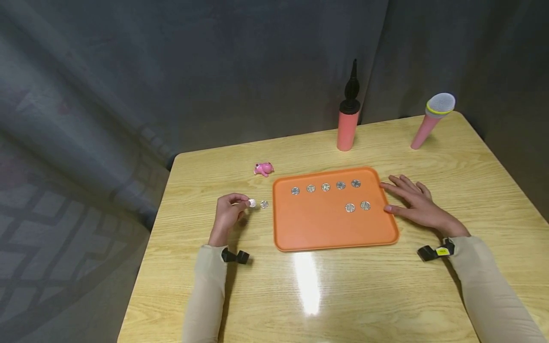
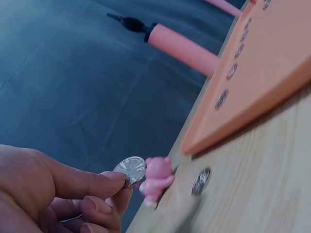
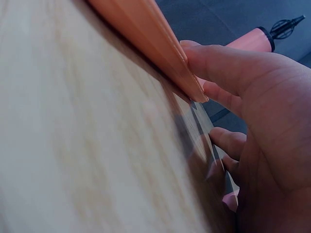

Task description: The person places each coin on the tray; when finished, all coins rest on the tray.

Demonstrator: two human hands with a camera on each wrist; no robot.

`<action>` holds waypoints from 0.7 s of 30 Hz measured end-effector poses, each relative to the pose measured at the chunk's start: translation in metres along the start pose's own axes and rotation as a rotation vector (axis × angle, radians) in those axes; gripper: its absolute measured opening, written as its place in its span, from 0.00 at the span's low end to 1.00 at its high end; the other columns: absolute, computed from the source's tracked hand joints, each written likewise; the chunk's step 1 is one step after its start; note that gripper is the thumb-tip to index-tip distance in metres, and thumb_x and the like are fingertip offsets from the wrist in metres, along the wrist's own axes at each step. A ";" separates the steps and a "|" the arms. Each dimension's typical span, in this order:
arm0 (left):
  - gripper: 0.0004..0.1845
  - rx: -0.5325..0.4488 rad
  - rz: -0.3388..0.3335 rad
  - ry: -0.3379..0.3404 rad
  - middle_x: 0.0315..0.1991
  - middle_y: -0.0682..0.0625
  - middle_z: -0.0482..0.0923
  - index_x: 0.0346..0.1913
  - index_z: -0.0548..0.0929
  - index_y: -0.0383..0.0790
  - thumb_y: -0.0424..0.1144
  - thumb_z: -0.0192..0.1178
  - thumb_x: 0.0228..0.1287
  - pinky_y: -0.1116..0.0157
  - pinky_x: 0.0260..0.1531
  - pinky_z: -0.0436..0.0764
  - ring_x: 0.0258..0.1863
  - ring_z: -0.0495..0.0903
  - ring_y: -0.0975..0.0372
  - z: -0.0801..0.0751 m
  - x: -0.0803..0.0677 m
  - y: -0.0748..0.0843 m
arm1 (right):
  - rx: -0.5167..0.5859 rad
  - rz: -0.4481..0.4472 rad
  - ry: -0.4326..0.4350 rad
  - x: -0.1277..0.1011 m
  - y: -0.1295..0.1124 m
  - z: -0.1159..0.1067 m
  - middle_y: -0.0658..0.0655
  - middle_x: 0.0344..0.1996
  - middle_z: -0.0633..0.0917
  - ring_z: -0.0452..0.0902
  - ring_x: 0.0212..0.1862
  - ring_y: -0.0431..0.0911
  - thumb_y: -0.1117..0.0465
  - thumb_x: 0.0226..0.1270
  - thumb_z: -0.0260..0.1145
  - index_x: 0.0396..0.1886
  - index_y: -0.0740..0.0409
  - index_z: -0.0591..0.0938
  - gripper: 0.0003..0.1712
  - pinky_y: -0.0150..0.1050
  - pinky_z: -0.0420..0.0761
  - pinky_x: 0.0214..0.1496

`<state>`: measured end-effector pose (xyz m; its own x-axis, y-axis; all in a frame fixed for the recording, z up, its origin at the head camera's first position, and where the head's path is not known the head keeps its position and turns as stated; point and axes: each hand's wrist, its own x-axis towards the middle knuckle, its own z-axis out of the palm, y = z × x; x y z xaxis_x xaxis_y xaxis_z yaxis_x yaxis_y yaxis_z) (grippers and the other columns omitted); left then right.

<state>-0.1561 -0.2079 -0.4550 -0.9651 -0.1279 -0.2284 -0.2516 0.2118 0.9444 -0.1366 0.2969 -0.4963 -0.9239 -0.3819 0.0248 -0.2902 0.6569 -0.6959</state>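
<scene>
An orange tray (image 1: 326,228) lies mid-table with several silver coins (image 1: 325,186) on it, a row at the back and two (image 1: 357,206) nearer the right. My left hand (image 1: 227,214) is left of the tray and pinches a silver coin (image 1: 251,203) between thumb and fingertips; the same coin (image 2: 130,169) shows in the left wrist view. Another coin (image 1: 264,204) lies on the wood just beside it. My right hand (image 1: 413,205) lies flat on the table with its fingers straight and its thumb (image 3: 223,63) against the tray's right rim (image 3: 150,46).
A small pink toy animal (image 1: 263,168) sits behind the left hand. A pink pump with a black nozzle (image 1: 349,119) stands at the back, a pink toy microphone (image 1: 432,119) to its right. The table edge drops off on the left to dark curtain.
</scene>
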 end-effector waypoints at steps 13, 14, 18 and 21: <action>0.04 0.038 0.079 -0.092 0.22 0.56 0.76 0.35 0.85 0.28 0.22 0.62 0.60 0.72 0.15 0.64 0.14 0.65 0.68 0.045 0.003 0.016 | -0.003 0.005 -0.003 0.001 0.000 0.001 0.72 0.78 0.52 0.33 0.80 0.69 0.54 0.68 0.68 0.77 0.52 0.64 0.40 0.71 0.23 0.73; 0.04 0.039 0.086 -0.103 0.22 0.56 0.76 0.35 0.85 0.29 0.22 0.62 0.60 0.72 0.15 0.63 0.13 0.64 0.68 0.049 0.004 0.017 | -0.002 0.002 -0.002 0.001 0.000 0.001 0.72 0.78 0.52 0.33 0.80 0.69 0.54 0.68 0.68 0.77 0.52 0.64 0.40 0.71 0.23 0.73; 0.05 0.043 0.108 -0.142 0.21 0.56 0.76 0.36 0.84 0.25 0.21 0.60 0.59 0.72 0.14 0.63 0.13 0.63 0.67 0.063 0.005 0.021 | -0.004 0.001 -0.001 0.001 0.000 0.000 0.72 0.78 0.53 0.33 0.80 0.69 0.54 0.68 0.68 0.77 0.52 0.64 0.40 0.71 0.24 0.73; 0.06 0.052 0.120 -0.168 0.21 0.56 0.77 0.37 0.84 0.25 0.22 0.59 0.59 0.72 0.14 0.64 0.13 0.63 0.67 0.075 0.004 0.026 | -0.007 0.009 -0.004 0.001 -0.001 0.000 0.72 0.78 0.52 0.33 0.80 0.69 0.54 0.68 0.68 0.77 0.52 0.64 0.40 0.71 0.24 0.73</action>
<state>-0.1715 -0.1307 -0.4490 -0.9858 0.0635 -0.1558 -0.1337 0.2664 0.9546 -0.1370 0.2963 -0.4959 -0.9256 -0.3782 0.0157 -0.2834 0.6648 -0.6912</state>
